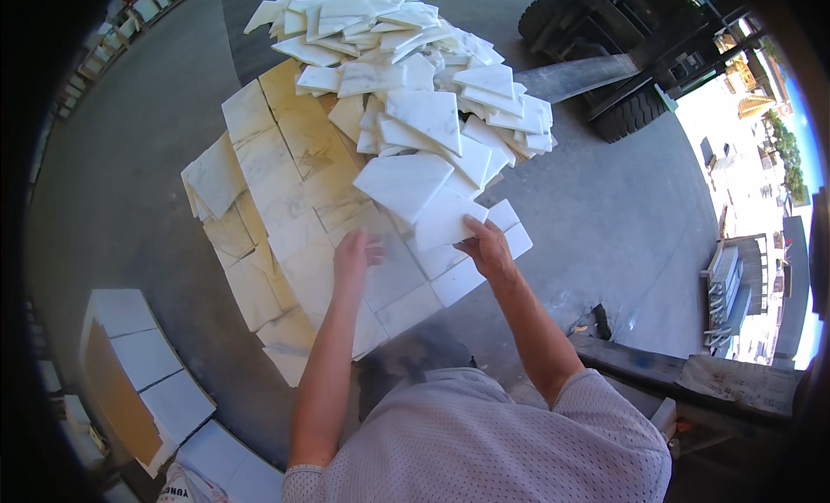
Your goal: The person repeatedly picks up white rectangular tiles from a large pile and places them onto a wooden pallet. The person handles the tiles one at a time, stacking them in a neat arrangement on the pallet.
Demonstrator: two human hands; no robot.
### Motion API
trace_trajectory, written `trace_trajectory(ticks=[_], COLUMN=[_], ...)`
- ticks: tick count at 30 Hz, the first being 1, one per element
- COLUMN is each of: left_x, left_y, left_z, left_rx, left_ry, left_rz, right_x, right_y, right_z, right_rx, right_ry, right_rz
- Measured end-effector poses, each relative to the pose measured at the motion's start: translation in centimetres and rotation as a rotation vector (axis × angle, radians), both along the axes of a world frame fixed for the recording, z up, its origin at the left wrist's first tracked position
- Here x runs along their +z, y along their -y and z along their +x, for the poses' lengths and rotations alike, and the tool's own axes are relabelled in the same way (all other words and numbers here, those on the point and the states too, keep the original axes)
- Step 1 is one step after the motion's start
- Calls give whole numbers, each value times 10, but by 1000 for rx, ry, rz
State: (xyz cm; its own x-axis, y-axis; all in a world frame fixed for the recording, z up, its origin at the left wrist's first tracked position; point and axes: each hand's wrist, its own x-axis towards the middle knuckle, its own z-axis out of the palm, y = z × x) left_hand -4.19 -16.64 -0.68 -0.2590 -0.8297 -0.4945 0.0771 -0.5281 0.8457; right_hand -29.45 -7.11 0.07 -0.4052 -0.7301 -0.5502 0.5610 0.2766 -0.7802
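My right hand (488, 249) grips the near right edge of a white marble piece (443, 219), thumb on top and fingers underneath. Beyond it, a larger angular marble slab (403, 185) lies at the near edge of a heap of broken marble pieces (421, 115). My left hand (356, 256) is empty, its slightly blurred fingers apart and pointing right. It hovers over rows of flat, grey-veined marble tiles (393, 274), left of the held piece.
More stacked tiles (226, 235) step down on the left. A forklift (622, 53) stands at the far right, one fork reaching toward the heap. White panels (147, 360) lie at lower left. A dark beam (640, 365) crosses the lower right, near my right elbow.
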Motion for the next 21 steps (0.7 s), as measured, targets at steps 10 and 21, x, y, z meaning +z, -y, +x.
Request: trace_trajectory(ticks=[10,21], left_x=[-2,-10], left_y=[70,20], left_z=[-53,-3], left_rx=[-8,218], left_ry=[22,-252], left_rz=[45,10], right_x=[7,2], right_y=[-33,-51], right_z=[12,-17], right_rx=[-125,-144], right_ry=[-88,-63], right_rz=[-51,-121])
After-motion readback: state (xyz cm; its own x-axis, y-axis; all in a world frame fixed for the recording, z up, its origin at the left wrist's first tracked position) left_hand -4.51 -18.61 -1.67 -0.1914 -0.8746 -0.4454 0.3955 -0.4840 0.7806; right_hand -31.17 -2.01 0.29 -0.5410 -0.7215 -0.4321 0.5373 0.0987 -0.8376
